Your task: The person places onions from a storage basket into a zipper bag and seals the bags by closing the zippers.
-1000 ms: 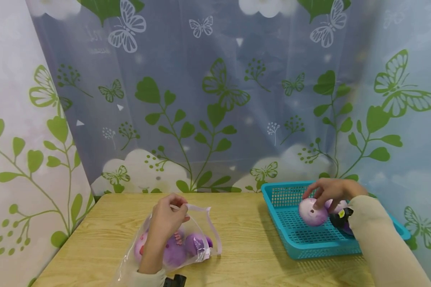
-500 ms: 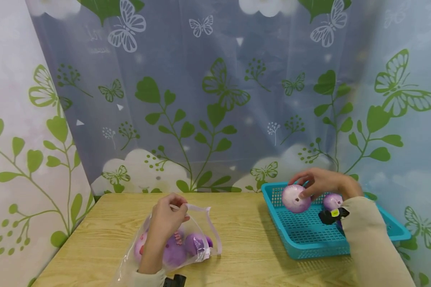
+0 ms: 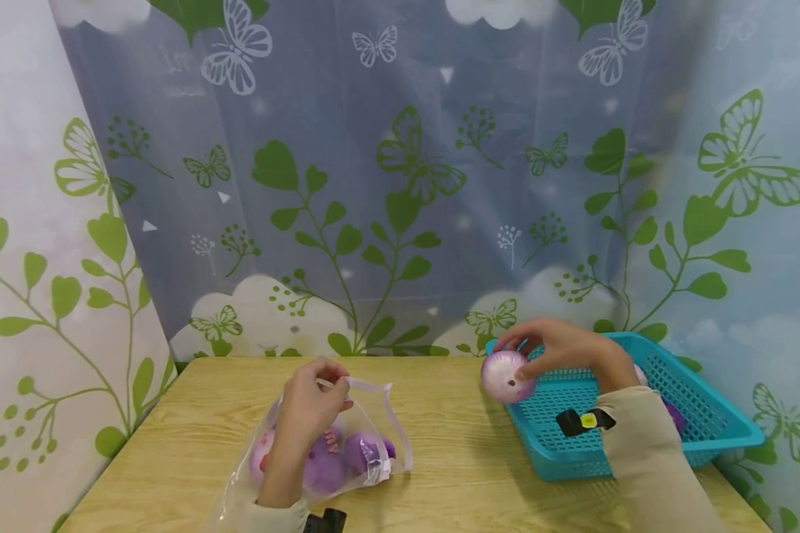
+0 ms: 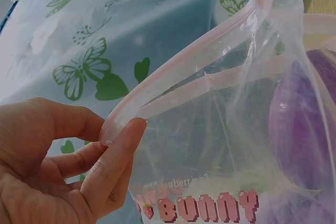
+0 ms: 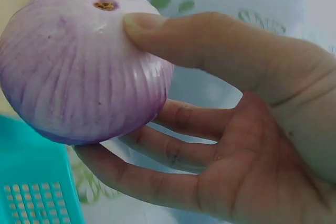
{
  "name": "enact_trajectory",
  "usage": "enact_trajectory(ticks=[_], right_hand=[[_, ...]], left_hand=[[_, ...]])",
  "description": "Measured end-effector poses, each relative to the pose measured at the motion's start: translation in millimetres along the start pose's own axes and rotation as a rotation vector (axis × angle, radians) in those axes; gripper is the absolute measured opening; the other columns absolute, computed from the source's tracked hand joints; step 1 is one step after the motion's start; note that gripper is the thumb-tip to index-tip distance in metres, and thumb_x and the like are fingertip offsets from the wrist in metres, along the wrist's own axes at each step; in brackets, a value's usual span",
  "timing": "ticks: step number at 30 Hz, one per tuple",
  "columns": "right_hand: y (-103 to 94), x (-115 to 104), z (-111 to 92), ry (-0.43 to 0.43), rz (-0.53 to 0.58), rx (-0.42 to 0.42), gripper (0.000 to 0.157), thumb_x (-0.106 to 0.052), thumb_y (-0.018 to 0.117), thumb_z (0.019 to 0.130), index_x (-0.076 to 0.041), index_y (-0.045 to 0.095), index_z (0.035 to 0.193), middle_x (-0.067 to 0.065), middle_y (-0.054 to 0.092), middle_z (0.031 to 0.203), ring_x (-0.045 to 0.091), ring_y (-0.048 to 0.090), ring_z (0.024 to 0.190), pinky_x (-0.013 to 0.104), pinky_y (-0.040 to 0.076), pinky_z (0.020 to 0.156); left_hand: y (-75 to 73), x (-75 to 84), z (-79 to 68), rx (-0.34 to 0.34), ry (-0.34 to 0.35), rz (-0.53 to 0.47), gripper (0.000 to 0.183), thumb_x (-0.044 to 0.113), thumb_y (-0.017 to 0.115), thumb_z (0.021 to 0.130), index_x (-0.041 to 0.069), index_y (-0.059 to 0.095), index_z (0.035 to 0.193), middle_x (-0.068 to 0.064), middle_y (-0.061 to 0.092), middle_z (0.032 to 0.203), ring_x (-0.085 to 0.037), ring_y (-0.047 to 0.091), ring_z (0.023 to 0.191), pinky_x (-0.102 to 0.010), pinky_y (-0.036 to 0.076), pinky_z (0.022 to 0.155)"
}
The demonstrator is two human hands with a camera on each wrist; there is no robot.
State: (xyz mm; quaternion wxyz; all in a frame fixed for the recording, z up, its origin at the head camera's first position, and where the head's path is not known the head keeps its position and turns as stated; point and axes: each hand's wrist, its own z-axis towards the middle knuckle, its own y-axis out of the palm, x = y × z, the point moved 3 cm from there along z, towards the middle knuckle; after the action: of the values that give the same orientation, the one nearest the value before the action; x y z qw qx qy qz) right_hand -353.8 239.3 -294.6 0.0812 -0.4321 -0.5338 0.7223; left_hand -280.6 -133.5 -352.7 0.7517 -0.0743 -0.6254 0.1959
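My right hand (image 3: pixel 560 348) grips a pale purple onion (image 3: pixel 507 376) over the left rim of a blue-green plastic basket (image 3: pixel 553 465). In the right wrist view, thumb and fingers wrap the onion (image 5: pixel 79 72), whose brown root end faces up. My left hand (image 3: pixel 310 403) pinches the pink zip edge of a clear plastic bag (image 3: pixel 372 414) on the table. That bag (image 4: pixel 205 145) has its mouth parted and carries the word "BUNNY" in pink. Several purple things lie inside it, one a rounded purple object (image 4: pixel 296 124).
In the basket's right part, behind the right forearm, parts of a pale onion (image 3: pixel 640 375) and a darker purple object (image 3: pixel 675 417) show. The wooden table (image 3: pixel 440 444) runs between bag and basket. A curtain (image 3: pixel 413 222) with leaves and butterflies stands behind.
My right hand has carried the onion left, from inside the basket to above its left rim. My left hand keeps its hold on the bag in the same place.
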Motion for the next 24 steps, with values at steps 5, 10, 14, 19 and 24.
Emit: enact_trajectory(ticks=[5, 10, 14, 19, 24], right_hand=[[22.3, -19, 15, -0.078, 0.021, -0.016, 0.042, -0.013, 0.081, 0.086, -0.006, 0.071, 0.126, 0.014, 0.071, 0.125, 0.026, 0.068, 0.105, 0.031, 0.061, 0.087], [44.2, -40, 30, -0.119, 0.038, -0.046, 0.041, -0.011, 0.079, 0.087, -0.009, 0.070, 0.127, 0.010, 0.071, 0.125, 0.026, 0.066, 0.106, 0.028, 0.060, 0.084], [59.4, -54, 41, -0.105, 0.089, -0.067, 0.041, -0.010, 0.078, 0.089, -0.013, 0.069, 0.129, 0.009, 0.069, 0.129, 0.027, 0.063, 0.113, 0.028, 0.062, 0.084], [74.4, -67, 51, -0.138, 0.151, -0.057, 0.041, -0.004, 0.075, 0.090, -0.009, 0.068, 0.130, 0.014, 0.066, 0.132, 0.031, 0.062, 0.116, 0.030, 0.064, 0.085], [90.2, -75, 61, -0.194, 0.147, -0.014, 0.042, -0.003, 0.076, 0.089, -0.009, 0.068, 0.130, 0.013, 0.066, 0.132, 0.030, 0.063, 0.115, 0.026, 0.065, 0.083]], left_hand=[[0.3, 0.7, -0.2, 0.003, 0.000, 0.004, 0.010, 0.006, 0.064, 0.094, 0.001, 0.069, 0.100, -0.014, 0.067, 0.100, -0.013, 0.071, 0.069, -0.031, 0.067, 0.066], [0.1, 0.7, -0.6, 0.002, 0.002, 0.010, 0.010, 0.006, 0.064, 0.094, 0.002, 0.069, 0.100, -0.014, 0.067, 0.100, -0.014, 0.072, 0.068, -0.032, 0.067, 0.066], [-0.5, 0.1, -1.4, 0.004, 0.000, 0.016, 0.010, 0.007, 0.064, 0.094, 0.002, 0.070, 0.101, -0.014, 0.067, 0.100, -0.014, 0.072, 0.068, -0.032, 0.067, 0.066], [0.0, 0.5, -2.1, 0.002, 0.002, 0.017, 0.010, 0.008, 0.064, 0.094, 0.002, 0.070, 0.101, -0.014, 0.067, 0.101, -0.015, 0.073, 0.069, -0.032, 0.067, 0.066], [0.7, 1.3, -1.3, 0.002, 0.010, 0.017, 0.011, 0.008, 0.064, 0.094, 0.002, 0.070, 0.101, -0.015, 0.067, 0.100, -0.014, 0.072, 0.069, -0.031, 0.067, 0.066]])
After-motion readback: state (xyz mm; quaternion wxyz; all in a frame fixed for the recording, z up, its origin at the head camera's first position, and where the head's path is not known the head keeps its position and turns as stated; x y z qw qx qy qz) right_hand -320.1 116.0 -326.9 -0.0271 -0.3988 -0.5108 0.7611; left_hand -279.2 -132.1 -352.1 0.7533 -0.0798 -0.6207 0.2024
